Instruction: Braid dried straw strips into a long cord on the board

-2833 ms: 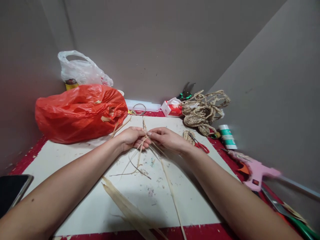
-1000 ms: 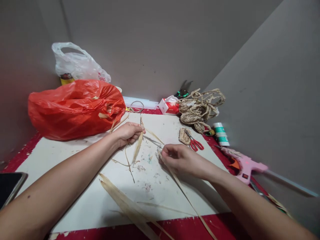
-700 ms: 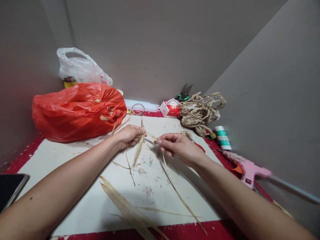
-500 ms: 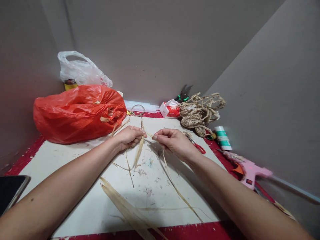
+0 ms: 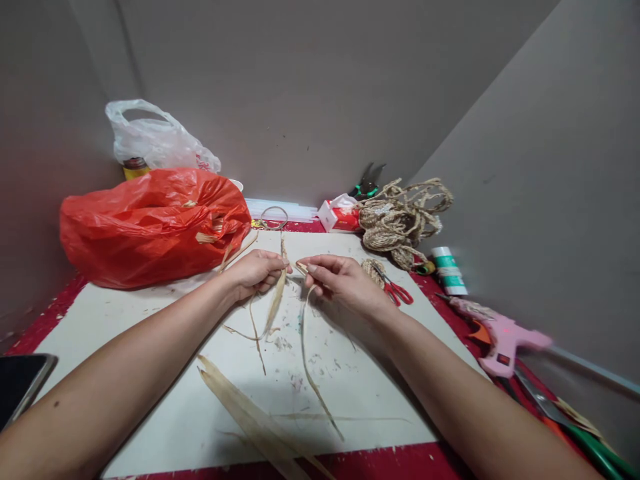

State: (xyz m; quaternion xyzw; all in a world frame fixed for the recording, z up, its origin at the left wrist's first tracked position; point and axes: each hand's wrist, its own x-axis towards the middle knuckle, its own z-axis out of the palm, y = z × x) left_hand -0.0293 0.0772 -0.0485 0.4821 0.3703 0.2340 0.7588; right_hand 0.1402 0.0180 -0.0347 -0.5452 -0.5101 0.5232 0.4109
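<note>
Hands, left (image 5: 256, 272) and right (image 5: 339, 281), each pinch dried leaf strips (image 5: 276, 300)

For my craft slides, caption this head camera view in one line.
Left hand and right hand pinch dried leaf strips over a white board, beside a red bag and pink glue gun.

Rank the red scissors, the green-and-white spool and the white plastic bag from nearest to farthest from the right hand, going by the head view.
Measured from the right hand:
1. Red scissors: just to its right.
2. Green-and-white spool: farther right, by the wall.
3. White plastic bag: far back left corner, behind the red bag.
</note>
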